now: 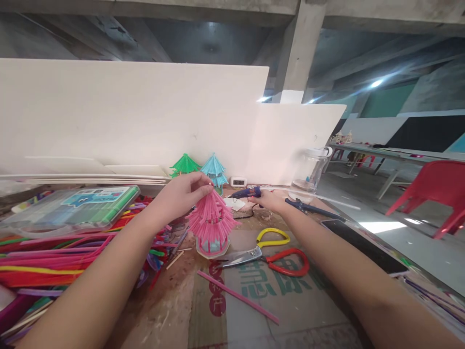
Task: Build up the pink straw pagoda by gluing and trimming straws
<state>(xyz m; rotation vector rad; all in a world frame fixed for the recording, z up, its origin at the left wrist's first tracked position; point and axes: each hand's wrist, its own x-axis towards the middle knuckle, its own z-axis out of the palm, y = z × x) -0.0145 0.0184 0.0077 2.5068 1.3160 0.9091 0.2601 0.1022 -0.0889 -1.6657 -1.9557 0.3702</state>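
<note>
a person's left forearm (105, 257) and right forearm (348, 257) stretch forward over a cluttered surface (163, 310), seen from head height. the left hand (181, 194) arches over from the left, palm down, its thumb and index finger pinching the tip of a pink model (212, 220). the right hand (271, 200) reaches farther out, its fingers closed around the grip of a dark blue glue gun (250, 193), whose nozzle points left, toward the pink model.

the pink model stands upright in the middle of the surface, nearer the left hand. it is shaped like a small pagoda: two fringed, flaring roofs of fuzzy pink strips, one above the other, over pink posts around a pale blue core, on a pale, many-sided base. scissors (261, 252) with one yellow and one red handle lie open, blades beside the base. a loose pink strip (238, 296) lies in front, across printed cardboard (301, 310). a green model (185, 165) and a light blue model (214, 169) stand behind.

at left, a clear plastic case (72, 208) with a blue label holds coloured contents, green along one end, above heaped fuzzy strips (47, 261). at right rear stands a transparent jug (308, 172) with a white lid; its contents are hard to make out.
</note>
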